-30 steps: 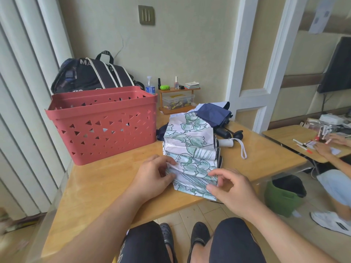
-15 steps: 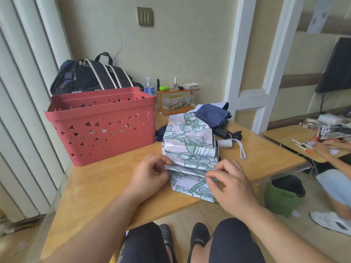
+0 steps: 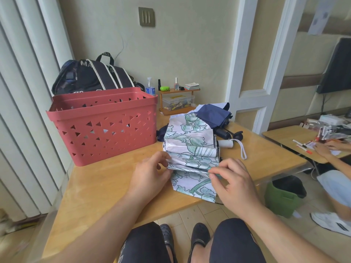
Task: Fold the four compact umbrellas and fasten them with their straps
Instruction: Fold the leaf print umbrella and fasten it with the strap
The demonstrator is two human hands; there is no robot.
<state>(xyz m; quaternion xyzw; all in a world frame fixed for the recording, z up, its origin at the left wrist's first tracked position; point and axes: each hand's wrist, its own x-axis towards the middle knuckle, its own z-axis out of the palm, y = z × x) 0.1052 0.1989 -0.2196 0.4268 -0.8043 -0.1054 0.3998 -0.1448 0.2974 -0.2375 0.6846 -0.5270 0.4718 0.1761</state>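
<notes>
White fabric with green leaf print, the floral compact umbrella (image 3: 191,154) lies on the wooden table (image 3: 106,185); left hand (image 3: 150,174) and right hand (image 3: 230,179) now pinch one raised pleat, flattened a second ago. Folding continues; beyond, navy folded umbrella (image 3: 213,114) waits.

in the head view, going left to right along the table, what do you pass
red basket → left hand → floral umbrella → right hand → white handle with wrist loop
</notes>
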